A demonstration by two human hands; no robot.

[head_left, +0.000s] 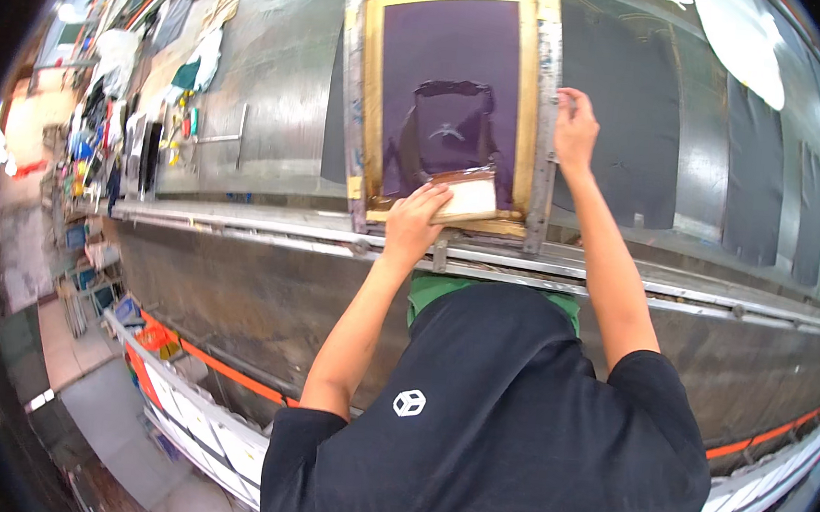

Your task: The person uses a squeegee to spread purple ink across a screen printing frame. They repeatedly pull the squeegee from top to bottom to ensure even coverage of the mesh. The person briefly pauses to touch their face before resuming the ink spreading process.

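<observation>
A screen-printing frame (365, 108) with yellow-taped edges and a purple mesh lies on the long metal printing table (281, 63). My left hand (415, 220) grips a wooden squeegee (470, 197) at the frame's near edge. Dark ink is smeared over the mesh just above the blade. My right hand (574, 126) presses on the frame's right rail, fingers curled over it.
Dark fabric panels (623, 119) lie flat along the table to the right of the frame. A white cloth (743, 42) lies at the far right. Rags, bottles and tools (187, 94) clutter the left end. A metal rail (239, 226) runs along the table's near edge.
</observation>
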